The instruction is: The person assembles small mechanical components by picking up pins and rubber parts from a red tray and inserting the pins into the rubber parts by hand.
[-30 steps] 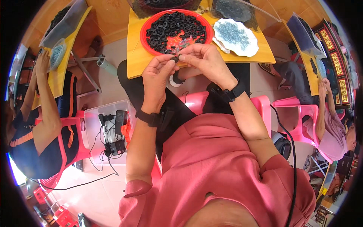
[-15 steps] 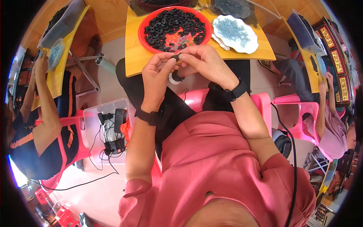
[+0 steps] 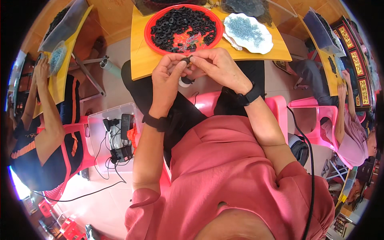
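Both hands meet at the near edge of the yellow table [image 3: 141, 66]. A small black part [image 3: 187, 59] is pinched between the thumb and fingers of my left hand [image 3: 167, 72]. From the other side, the fingertips of my right hand [image 3: 220, 67] close on the same part. Just beyond them lies a round red tray [image 3: 147, 34] with many small black ring-like pieces [image 3: 180, 25], some clear bits and a patterned bottom. To its right stands a white scallop-edged dish [image 3: 266, 48] holding small clear bluish pieces [image 3: 245, 30].
Dark-filled clear bins [image 3: 248, 10] stand at the table's back. Left on the floor is a clear box [image 3: 96, 120] with black adapters and cables. A black cable [image 3: 310, 160] runs down my right side. People work at side tables [image 3: 68, 60] to left and right.
My hands stay together on the black part, with only slight finger shifts. The whole view has moved a little.
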A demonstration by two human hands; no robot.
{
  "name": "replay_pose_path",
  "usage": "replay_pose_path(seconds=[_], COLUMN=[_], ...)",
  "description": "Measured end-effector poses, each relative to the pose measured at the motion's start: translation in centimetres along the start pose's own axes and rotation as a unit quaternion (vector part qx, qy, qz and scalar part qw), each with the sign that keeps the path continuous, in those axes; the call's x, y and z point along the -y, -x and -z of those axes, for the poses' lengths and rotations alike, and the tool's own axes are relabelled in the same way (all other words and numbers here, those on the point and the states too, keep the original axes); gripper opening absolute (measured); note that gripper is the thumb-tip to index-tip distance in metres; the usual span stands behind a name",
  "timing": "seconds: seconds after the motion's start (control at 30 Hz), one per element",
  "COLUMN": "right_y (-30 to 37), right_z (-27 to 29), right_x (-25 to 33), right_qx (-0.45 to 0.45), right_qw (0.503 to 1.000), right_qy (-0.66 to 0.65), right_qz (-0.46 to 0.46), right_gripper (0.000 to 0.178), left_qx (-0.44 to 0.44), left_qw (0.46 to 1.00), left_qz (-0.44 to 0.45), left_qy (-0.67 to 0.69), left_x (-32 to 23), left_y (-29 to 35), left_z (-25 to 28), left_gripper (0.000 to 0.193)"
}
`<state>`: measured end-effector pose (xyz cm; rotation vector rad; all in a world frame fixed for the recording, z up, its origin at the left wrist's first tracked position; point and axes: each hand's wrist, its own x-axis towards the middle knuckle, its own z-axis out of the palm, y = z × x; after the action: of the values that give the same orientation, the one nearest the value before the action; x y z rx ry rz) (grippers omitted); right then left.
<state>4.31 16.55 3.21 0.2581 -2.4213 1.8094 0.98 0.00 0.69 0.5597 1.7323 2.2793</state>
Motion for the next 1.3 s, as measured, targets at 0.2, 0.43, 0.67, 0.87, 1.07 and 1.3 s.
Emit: replay_pose_path(seconds=[0.2,0.43,0.67,0.87,1.07,1.3], right_y=[-0.1,-0.1,0.0,1.1,1.0,0.8], right_z=[-0.7,-1.1,-0.7,-0.8,-1.3,-2.8], right_x=[0.0,0.6,1.5,3.4,3.2,0.9], right_qx=[-0.032,-0.036,-0.061,-0.070,-0.076,-0.142], right_qw=[0.999,0.999,0.988,0.974,0.955,0.925], right_qy=[-0.011,-0.006,0.113,0.182,0.249,0.301], right_qz=[-0.004,0.000,0.082,0.118,0.143,0.183], right_gripper=[0.021,0.019,0.019,0.015,0.013,0.027], left_qx=[-0.022,-0.064,-0.046,-0.038,-0.047,-0.064], left_qw=[0.999,0.996,0.998,0.998,0.998,0.997], left_qz=[-0.015,-0.049,-0.041,-0.055,-0.048,0.004], left_qy=[-0.024,-0.043,-0.032,0.005,0.021,0.046], left_x=[0.0,0.4,0.3,-0.1,0.2,0.0], left_y=[0.3,0.6,0.6,0.6,0.5,0.6], left_z=[-0.2,-0.7,-0.6,-0.8,-0.7,-0.5], left_gripper=[0.012,0.013,0.015,0.016,0.016,0.012])
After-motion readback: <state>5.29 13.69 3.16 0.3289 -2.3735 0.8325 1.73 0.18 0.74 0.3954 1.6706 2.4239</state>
